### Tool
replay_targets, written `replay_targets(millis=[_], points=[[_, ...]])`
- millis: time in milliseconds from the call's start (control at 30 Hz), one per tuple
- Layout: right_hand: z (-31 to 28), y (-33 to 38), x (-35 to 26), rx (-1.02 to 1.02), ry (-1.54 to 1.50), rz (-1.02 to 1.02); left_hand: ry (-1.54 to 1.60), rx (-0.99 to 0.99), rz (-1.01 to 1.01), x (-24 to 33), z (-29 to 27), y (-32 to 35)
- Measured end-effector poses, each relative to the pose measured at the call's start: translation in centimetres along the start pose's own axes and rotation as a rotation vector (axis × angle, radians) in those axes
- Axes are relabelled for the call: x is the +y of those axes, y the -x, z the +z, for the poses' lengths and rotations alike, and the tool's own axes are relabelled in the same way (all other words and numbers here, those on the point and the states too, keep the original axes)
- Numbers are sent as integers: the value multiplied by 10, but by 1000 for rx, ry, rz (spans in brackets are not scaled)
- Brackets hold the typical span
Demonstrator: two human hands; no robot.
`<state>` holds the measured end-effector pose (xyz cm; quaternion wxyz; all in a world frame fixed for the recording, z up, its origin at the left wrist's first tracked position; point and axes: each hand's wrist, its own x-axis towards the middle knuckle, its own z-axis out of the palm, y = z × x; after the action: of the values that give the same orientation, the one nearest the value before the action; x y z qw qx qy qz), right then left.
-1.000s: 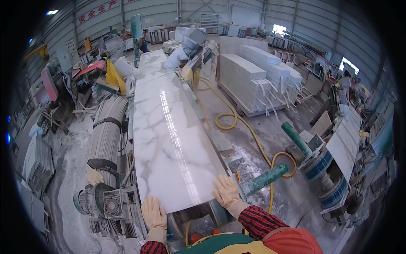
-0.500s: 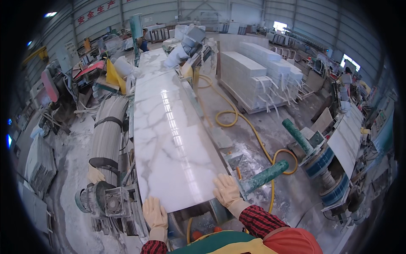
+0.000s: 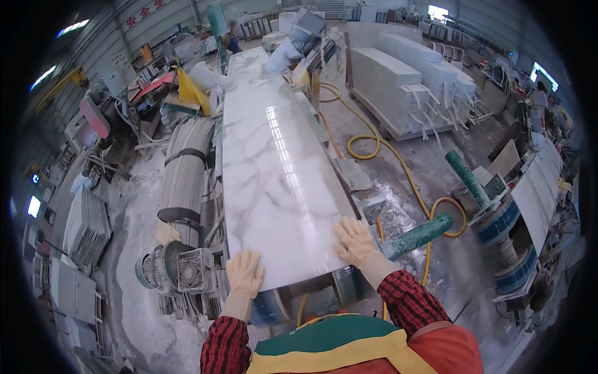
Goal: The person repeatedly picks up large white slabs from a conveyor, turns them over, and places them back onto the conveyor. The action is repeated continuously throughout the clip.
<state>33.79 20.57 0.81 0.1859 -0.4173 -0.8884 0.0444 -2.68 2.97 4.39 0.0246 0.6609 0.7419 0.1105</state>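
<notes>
A long polished white slab (image 3: 274,168) with grey veins stretches away from me, glossy under a strip of reflected light. My left hand (image 3: 244,274), in a cream glove, rests with fingers stretched out on its near left corner. On the near right edge my right hand (image 3: 357,243), gloved alike, lies flat with fingers slightly apart. Neither hand grips anything. Beneath the slab's near end, dark blue rollers (image 3: 266,308) show. A green post (image 3: 418,237) slants out just right of my right hand.
A motor with gearbox (image 3: 187,268) sits left of the slab, below a strapped bundle of thin strips (image 3: 185,162). A yellow hose (image 3: 405,171) loops over the right floor. Stacked white blocks (image 3: 398,81) stand at far right; a machine head (image 3: 302,34) leans by the slab's far part.
The view has shifted, so the scene sits higher and farther right. More of my forearms shows. Both hands remain flat at the slab's near end.
</notes>
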Motion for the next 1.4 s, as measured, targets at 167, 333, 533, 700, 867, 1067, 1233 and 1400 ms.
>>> replay_targets(millis=[167,333,533,700,867,1067,1233,1400], points=[[-1,-37,8,-27,-29,-52,-91,54,-82,-10,30,-17],[23,-80,30,52,0,-123,-50,43,-114,-8,24,-25],[35,-150,42,24,19,-89,32,68,-104,2,7,-25],[58,-209,56,63,42,-73,17,62,-87,-3,13,-23],[60,-250,58,73,-25,-53,32,59,-97,-2,13,-15],[82,-268,76,175,37,-71,10,83,-53,2,6,-17],[72,-246,65,167,37,-40,34,55,-33,-1,5,-16],[62,-175,46,120,48,-3,-6,76,-70,-6,18,-11]])
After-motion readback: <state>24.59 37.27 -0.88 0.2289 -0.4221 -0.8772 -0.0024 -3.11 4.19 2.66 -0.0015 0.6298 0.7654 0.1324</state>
